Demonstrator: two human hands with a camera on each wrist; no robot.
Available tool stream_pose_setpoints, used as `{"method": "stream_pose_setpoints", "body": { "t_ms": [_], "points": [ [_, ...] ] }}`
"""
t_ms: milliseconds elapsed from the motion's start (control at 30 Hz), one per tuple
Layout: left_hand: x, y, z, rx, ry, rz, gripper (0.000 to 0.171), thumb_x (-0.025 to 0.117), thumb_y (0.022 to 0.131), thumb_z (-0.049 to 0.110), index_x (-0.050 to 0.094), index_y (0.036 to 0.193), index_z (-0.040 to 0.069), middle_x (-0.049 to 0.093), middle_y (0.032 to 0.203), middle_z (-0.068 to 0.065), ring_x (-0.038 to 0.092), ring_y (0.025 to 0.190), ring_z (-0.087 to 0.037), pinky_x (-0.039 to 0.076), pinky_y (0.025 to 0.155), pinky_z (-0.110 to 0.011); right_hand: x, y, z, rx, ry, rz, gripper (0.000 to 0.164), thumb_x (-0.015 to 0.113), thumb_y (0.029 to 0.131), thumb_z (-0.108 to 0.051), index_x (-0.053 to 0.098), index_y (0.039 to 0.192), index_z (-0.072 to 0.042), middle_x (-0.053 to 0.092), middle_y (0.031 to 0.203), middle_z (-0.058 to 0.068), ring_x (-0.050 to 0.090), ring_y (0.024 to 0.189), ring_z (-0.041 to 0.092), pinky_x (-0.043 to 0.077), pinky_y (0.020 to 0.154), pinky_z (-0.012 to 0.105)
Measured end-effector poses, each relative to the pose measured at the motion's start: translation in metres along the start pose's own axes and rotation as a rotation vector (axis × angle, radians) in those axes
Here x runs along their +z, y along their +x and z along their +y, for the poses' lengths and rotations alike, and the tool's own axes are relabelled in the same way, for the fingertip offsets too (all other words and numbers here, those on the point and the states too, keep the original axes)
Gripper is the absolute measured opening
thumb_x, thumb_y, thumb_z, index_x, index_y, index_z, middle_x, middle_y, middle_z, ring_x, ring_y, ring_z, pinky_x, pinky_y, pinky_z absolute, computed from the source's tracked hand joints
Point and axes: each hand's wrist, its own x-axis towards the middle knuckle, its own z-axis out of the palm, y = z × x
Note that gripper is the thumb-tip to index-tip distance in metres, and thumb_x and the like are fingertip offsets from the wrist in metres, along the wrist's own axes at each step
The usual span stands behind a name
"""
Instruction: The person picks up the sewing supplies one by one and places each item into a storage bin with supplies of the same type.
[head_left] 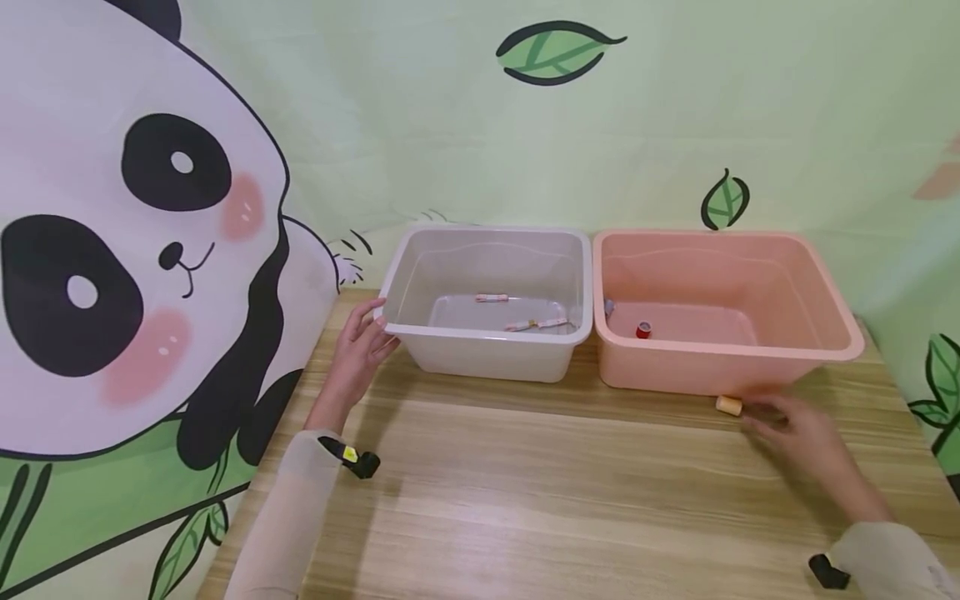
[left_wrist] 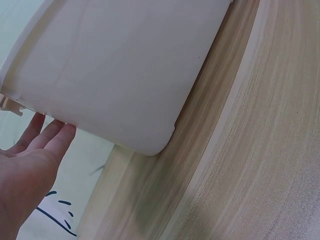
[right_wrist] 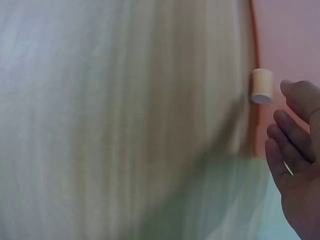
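Note:
My left hand (head_left: 360, 350) touches the front left corner of the light grey tub (head_left: 487, 354). In the left wrist view, the fingers (left_wrist: 59, 139) extend with their tips against the tub's outer wall. An orange thread spool (head_left: 728, 406) with pale ends lies on its side on the table, just in front of the pink tub (head_left: 675, 371). Beside it, to the right, is my right hand (head_left: 810, 437), its fingers loosely bent and holding nothing. In the right wrist view, a small gap shows between the thumb and the spool (right_wrist: 262, 86).
Inside the pink tub lie a red spool (head_left: 643, 330) and a small grey-blue piece (head_left: 609, 307). Several slim pinkish strips (head_left: 492, 297) are on the grey tub's floor. Both tubs stand side by side on the wooden table (head_left: 525, 475), before a panda-printed cloth (head_left: 420, 108).

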Motion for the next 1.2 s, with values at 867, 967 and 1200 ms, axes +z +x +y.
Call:
{"method": "stream_pose_setpoints", "body": {
  "t_ms": [867, 967, 1200],
  "points": [
    [0.000, 0.002, -0.001, -0.003, 0.014, 0.004, 0.039, 0.054, 0.107, 0.027, 0.045, 0.146, 0.022, 0.040, 0.147, -0.017, 0.053, 0.134, -0.034, 0.043, 0.112, -0.048, 0.029, 0.002, 0.000, 0.107, -0.071, 0.064, 0.023, 0.084, 0.081, -0.008, 0.072, 0.100, -0.003, 0.074, 0.089, 0.013, 0.068, 0.075, 0.024, 0.053, 0.061, 0.031],
    [0.000, 0.003, -0.002, -0.003, 0.022, 0.004, 0.041, 0.054, 0.107, 0.028, 0.045, 0.146, 0.022, 0.040, 0.147, -0.017, 0.052, 0.134, -0.034, 0.043, 0.112, -0.047, 0.028, 0.001, -0.001, 0.135, -0.065, 0.047, 0.023, 0.084, 0.082, -0.009, 0.071, 0.100, -0.002, 0.074, 0.089, 0.015, 0.069, 0.075, 0.024, 0.054, 0.061, 0.034],
    [-0.001, 0.004, -0.002, -0.007, 0.006, -0.001, 0.039, 0.053, 0.108, 0.025, 0.045, 0.146, 0.022, 0.040, 0.147, -0.018, 0.053, 0.133, -0.034, 0.042, 0.113, -0.049, 0.022, -0.001, -0.009, 0.119, -0.070, 0.051, 0.022, 0.084, 0.082, -0.010, 0.072, 0.099, -0.002, 0.075, 0.090, 0.014, 0.069, 0.078, 0.023, 0.051, 0.063, 0.022]
  ]
}}
